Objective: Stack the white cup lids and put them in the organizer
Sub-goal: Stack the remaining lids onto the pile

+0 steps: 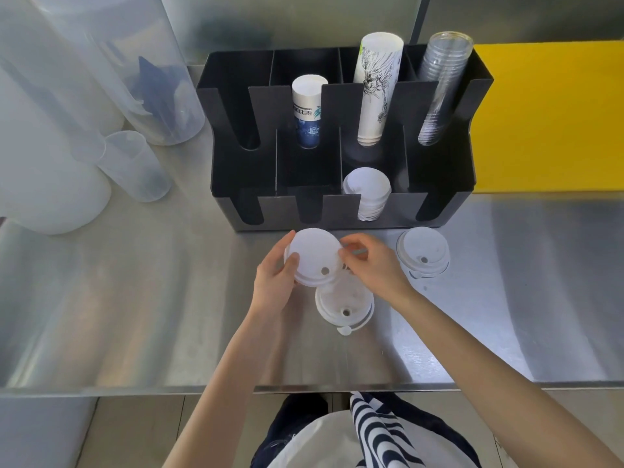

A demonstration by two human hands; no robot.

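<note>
Both my hands hold a small stack of white cup lids (314, 256) just above the steel counter, in front of the black organizer (439, 184). My left hand (275, 282) grips its left rim with the thumb on top. My right hand (373, 265) pinches its right rim. Under the held stack, a second pile of white lids (344, 307) lies on the counter. A third pile of lids (422, 253) rests to the right. More white lids (367, 192) stand stacked in the organizer's front row, third slot from the left.
The organizer's back row holds white paper cups (307, 109), printed paper cups (376, 86) and clear plastic cups (439, 86). Translucent plastic jugs (135, 163) stand at the left. A yellow board (547, 116) lies at the right. The counter's front edge (135, 390) runs near my body.
</note>
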